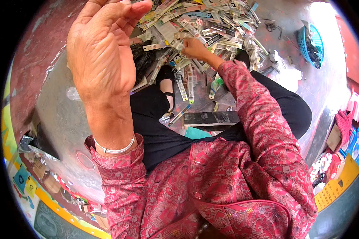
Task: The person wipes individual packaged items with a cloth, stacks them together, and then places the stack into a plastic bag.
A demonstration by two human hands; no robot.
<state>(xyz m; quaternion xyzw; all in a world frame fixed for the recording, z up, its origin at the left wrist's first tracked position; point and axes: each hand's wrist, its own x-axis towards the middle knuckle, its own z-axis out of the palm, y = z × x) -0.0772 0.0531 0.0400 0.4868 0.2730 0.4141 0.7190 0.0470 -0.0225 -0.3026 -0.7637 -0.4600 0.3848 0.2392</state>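
Note:
My left hand (103, 55) is raised close to the camera at the upper left. Its palm shows with nothing on it, the fingers bend loosely, and the top edge cuts some of them off. Farther off, my right hand (196, 49) reaches into a heap of long, narrow printed packets (190, 84). Its fingers close on the end of one clear packet (177, 44) at the heap's near side; the fingertips are small and partly hidden. A black plastic bag (143, 59) lies beside the heap, partly behind my left hand.
My legs in black trousers (285, 101) are spread around the heap's near side. Between them lies a dark flat bar (211, 118) beside a teal piece (197, 133). A blue basket (312, 44) with black items stands at the far right. Clear plastic scraps (281, 65) lie nearby.

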